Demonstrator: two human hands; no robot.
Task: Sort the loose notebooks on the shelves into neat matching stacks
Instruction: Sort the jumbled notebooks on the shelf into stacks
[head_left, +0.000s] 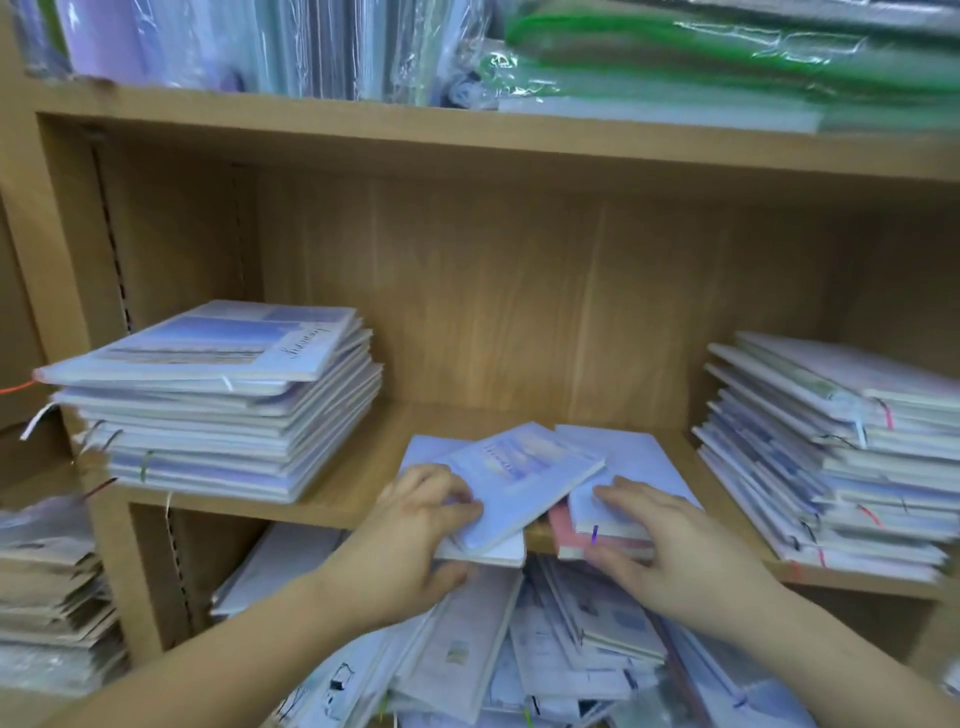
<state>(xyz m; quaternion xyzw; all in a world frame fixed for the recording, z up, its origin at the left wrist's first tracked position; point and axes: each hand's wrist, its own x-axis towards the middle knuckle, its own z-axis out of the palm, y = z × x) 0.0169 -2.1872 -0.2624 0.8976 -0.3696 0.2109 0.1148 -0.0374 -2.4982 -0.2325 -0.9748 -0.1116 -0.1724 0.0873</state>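
Notebooks (641, 457) lie loose at the front of the middle shelf (353, 501), between two stacks. The left stack (218, 415) is tall with lavender covers, its top book askew. The right stack (831, 467) is fanned out and uneven. My left hand (415, 530) grips a lavender notebook (524, 478), tilted across a flat one; the fingers (447, 491) curl over its near corner, thumb underneath. My right hand (675, 556) holds a small pile (623, 529) just beside it, fingers laid on the top cover and thumb at the front edge below. A pink notebook (563, 526) shows low in that pile, overhanging the shelf lip. On the lower shelf is a slumped heap (519, 649) of mixed notebooks. On the upper shelf are plastic-wrapped folders (727, 62). The view is motion-blurred and I cannot read the cover print.
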